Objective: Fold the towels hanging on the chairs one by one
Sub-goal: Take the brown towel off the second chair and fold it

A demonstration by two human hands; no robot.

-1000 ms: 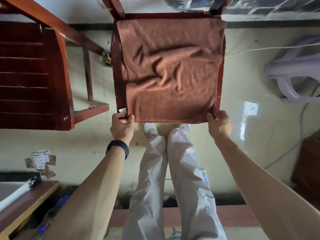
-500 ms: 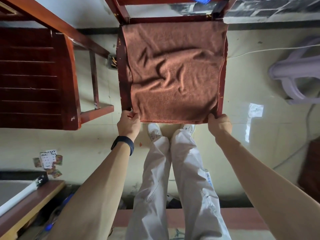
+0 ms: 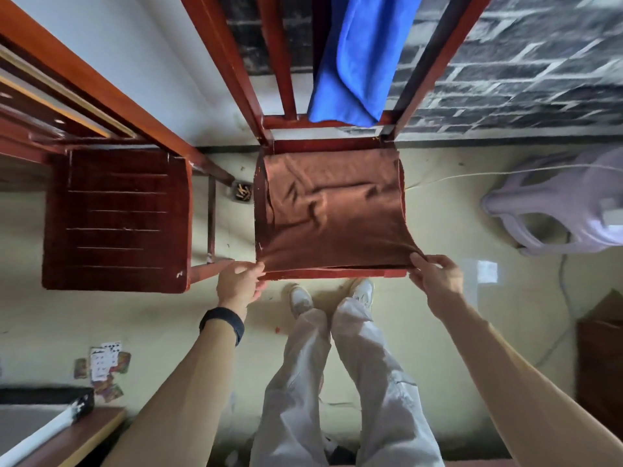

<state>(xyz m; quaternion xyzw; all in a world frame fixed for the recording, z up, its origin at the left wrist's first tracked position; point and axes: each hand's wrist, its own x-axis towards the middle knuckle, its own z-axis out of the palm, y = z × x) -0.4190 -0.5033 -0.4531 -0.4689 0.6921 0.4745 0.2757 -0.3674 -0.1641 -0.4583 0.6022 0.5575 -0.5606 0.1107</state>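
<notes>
— Between the two hands, what lay on the chair seat (image 3: 332, 274)?

— A brown towel (image 3: 333, 210), spread flat over the seat and rumpled in the middle. The left hand (image 3: 238, 285) was closed in a pinch on its near left corner, and the right hand (image 3: 435, 276) was pinched shut on its near right corner, that corner lifted a little off the seat.

— Which step was that, by your reckoning?

— The start of a fold, I would judge. Next, both near corners would need carrying away from the hands to meet the far edge by the chair back, kept level so the edges match.

— Anything else about?

— Beyond the hands, a blue towel (image 3: 354, 59) hung on the chair back, not yet folded, its lower end close above the far edge of the brown one. It could get in the way there. To the left of the left hand stood a second wooden chair (image 3: 114, 217), well apart. The person's legs (image 3: 337, 382) stood just behind the seat front.
</notes>
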